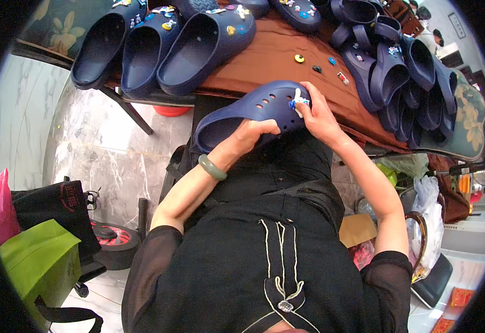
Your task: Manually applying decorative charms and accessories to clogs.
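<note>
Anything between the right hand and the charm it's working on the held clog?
Nothing visible. The right hand already pinches the white-and-blue charm against the navy clog, which the left hand grips from below.

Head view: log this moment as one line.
left hand: steadies dark blue foam clog | right hand: pinches small white-and-blue charm at clog's top | loose charms on brown cloth

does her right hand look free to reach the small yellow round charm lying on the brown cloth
Probably not right away: the right hand is pinching a white charm on the navy foam clog. The path to the yellow round charm looks open.
</note>
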The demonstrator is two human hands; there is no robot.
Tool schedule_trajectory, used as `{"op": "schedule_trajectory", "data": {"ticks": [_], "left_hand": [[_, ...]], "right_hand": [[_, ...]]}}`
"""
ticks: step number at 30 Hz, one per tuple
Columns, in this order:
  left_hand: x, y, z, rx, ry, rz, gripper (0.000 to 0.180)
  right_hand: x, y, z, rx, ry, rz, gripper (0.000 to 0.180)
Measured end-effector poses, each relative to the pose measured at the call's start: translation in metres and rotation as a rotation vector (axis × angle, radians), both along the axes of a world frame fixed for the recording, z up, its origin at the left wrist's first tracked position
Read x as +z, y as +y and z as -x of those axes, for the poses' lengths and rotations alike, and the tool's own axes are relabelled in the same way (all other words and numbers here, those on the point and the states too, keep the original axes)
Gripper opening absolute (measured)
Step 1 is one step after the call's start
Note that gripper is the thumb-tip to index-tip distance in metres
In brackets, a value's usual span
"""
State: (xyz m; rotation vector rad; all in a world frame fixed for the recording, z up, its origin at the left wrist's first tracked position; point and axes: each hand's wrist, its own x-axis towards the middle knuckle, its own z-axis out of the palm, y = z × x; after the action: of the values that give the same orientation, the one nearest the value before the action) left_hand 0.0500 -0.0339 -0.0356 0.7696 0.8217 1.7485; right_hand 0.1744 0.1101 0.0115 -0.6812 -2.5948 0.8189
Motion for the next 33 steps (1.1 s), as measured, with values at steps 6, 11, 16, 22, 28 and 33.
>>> {"op": "schedule_trajectory", "data": {"ticks": [6, 11, 16, 22, 28, 33], "left_hand": [[0.001, 0.0, -0.006, 0.238, 0.301, -0.025, 0.042], [0.01, -0.006, 0.019, -0.039, 0.068, 0.124, 0.034], [0.028, -0.004, 0.047, 0.006, -0.382, 0.111, 0.031], [0.025, -0.009, 0.046, -0.022, -0.223, 0.141, 0.034], [0.037, 0.019, 0.035, 0.096, -0.018, -0.039, 0.04], [0.037, 0.041, 0.038, 0.086, 0.066, -0.048, 0.044]], "right_hand": [[0.0, 0.014, 0.015, 0.044, -0.003, 0.095, 0.045], [0.021, 0.029, 0.017, 0.133, -0.052, 0.522, 0.045], [0.022, 0.08, 0.039, 0.055, 0.133, 0.419, 0.034], [-0.017, 0.121, 0.071, -0.051, 0.001, -0.48, 0.023], [-0.018, 0.11, 0.071, -0.019, 0.007, -0.659, 0.021], [-0.027, 0.149, 0.062, -0.049, 0.087, -0.506, 0.021]]}}
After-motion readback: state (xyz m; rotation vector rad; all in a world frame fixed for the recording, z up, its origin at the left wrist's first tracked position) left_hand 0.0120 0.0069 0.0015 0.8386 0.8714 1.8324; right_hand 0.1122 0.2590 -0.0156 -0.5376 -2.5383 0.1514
